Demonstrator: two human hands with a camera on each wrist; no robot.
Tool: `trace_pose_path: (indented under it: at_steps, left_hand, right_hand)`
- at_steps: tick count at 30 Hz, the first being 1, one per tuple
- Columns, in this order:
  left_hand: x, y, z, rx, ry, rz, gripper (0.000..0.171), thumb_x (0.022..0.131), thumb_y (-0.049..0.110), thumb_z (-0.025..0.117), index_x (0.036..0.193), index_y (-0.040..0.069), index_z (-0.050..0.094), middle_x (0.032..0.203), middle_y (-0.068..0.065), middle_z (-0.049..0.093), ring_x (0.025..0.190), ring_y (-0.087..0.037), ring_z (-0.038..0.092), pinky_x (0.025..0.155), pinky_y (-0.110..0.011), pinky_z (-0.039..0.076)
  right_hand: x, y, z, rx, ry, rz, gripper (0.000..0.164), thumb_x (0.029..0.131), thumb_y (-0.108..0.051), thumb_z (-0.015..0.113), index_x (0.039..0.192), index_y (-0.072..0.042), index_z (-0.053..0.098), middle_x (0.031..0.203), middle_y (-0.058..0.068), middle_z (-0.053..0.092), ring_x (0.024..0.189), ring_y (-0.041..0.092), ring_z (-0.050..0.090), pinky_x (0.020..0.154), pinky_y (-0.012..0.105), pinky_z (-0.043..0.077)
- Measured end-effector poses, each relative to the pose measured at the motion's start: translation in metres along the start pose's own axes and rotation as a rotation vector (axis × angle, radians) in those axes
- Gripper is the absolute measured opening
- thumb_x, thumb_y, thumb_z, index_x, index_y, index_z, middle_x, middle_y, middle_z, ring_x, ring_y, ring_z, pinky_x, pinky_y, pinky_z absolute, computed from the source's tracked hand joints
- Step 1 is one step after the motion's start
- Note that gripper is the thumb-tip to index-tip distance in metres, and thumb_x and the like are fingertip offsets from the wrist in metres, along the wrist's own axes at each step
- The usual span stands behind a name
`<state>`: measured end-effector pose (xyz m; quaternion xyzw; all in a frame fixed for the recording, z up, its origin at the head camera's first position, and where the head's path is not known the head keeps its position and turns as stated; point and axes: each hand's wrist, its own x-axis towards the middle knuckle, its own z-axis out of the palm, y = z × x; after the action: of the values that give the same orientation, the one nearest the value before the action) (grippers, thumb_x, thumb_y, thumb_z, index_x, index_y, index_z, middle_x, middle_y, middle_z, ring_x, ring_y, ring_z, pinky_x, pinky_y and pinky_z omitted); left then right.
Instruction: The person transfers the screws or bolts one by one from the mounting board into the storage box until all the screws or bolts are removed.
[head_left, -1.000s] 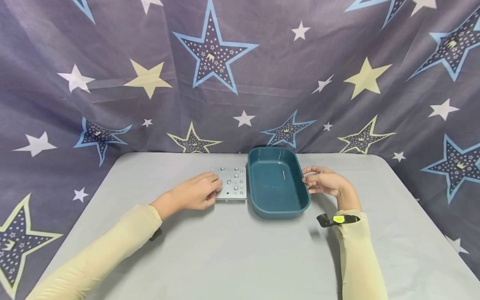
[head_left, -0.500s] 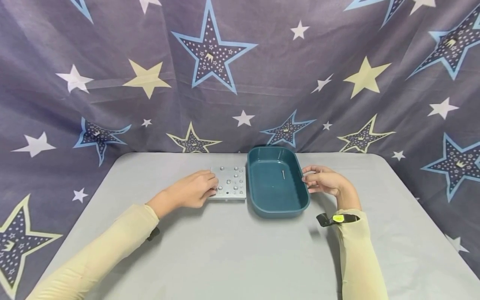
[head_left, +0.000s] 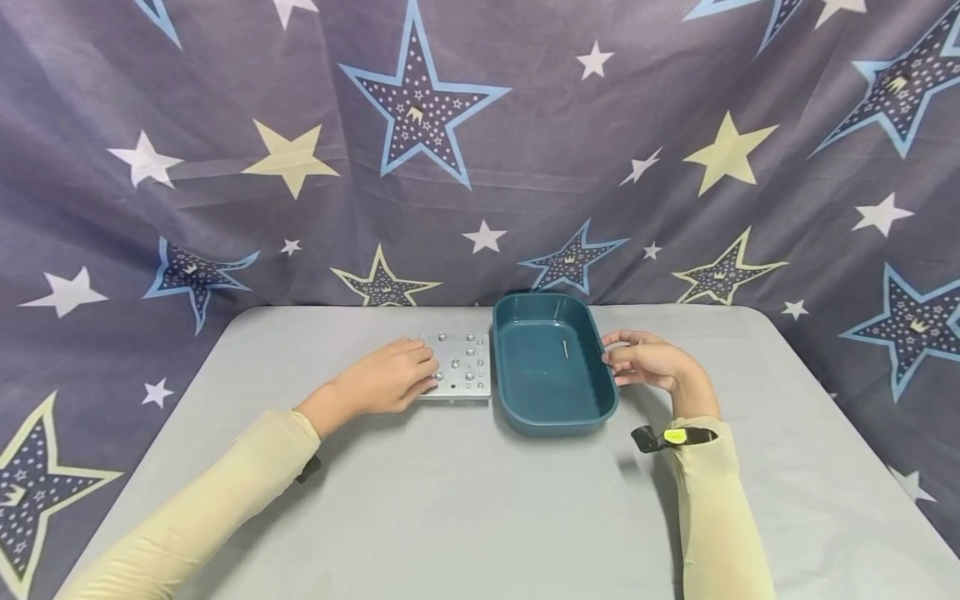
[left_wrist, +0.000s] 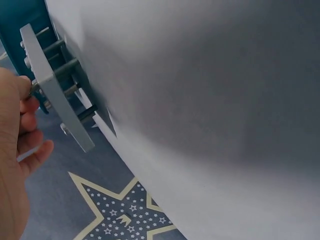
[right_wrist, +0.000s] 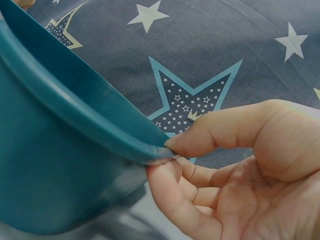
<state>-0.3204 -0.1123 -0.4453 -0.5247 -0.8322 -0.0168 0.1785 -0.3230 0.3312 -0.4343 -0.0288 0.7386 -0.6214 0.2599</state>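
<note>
A silver metal plate [head_left: 463,367] with several bolts through it is raised over the table, their shanks showing beneath it in the left wrist view. My left hand [head_left: 390,373] is over its left side. In the left wrist view, the thumb and a finger pinch a bolt [left_wrist: 34,90] at the plate's upper face, while the other fingers are loosely bent. To the right of the plate stands a teal plastic tub [head_left: 551,425]. One loose bolt [head_left: 566,349] lies on its floor. My right hand [head_left: 648,362] pinches the tub's right rim between thumb and fingers.
A grey-white cloth covers the table [head_left: 480,517]. Behind its far edge hangs a dark curtain [head_left: 525,125] printed with stars. The tub's left wall is close beside the plate's right edge.
My left hand has shifted slightly left over the plate, uncovering a bolt near its lower left. The right hand keeps its hold on the tub's rim, and the tub stays put.
</note>
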Motion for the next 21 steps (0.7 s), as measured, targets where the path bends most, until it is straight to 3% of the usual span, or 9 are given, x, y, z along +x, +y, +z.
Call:
trace_pose_path:
  at_steps: [9,21]
  left_hand:
    - [-0.001,-0.001,0.005,0.011,0.031,0.005,0.01,0.095,0.021,0.065,0.091,0.012,0.063,0.082,0.001,0.057,0.081,-0.018,0.055,0.078,-0.036,0.052]
    - [0.0,0.0,0.011,0.019,0.057,0.002,0.012,0.095,0.022,0.066,0.088,0.012,0.066,0.081,0.001,0.062,0.081,-0.018,0.058,0.081,-0.036,0.054]
  right_hand:
    - [0.0,0.0,0.0,0.004,0.001,-0.005,0.039,0.091,-0.002,0.05,0.129,-0.001,0.039,0.082,-0.007,0.059,0.074,0.005,0.057,0.076,0.027,0.056]
    - [0.0,-0.001,0.001,-0.003,-0.002,-0.004,0.042,0.092,-0.003,0.05,0.132,0.002,0.037,0.084,-0.007,0.057,0.075,0.005,0.056,0.076,0.026,0.055]
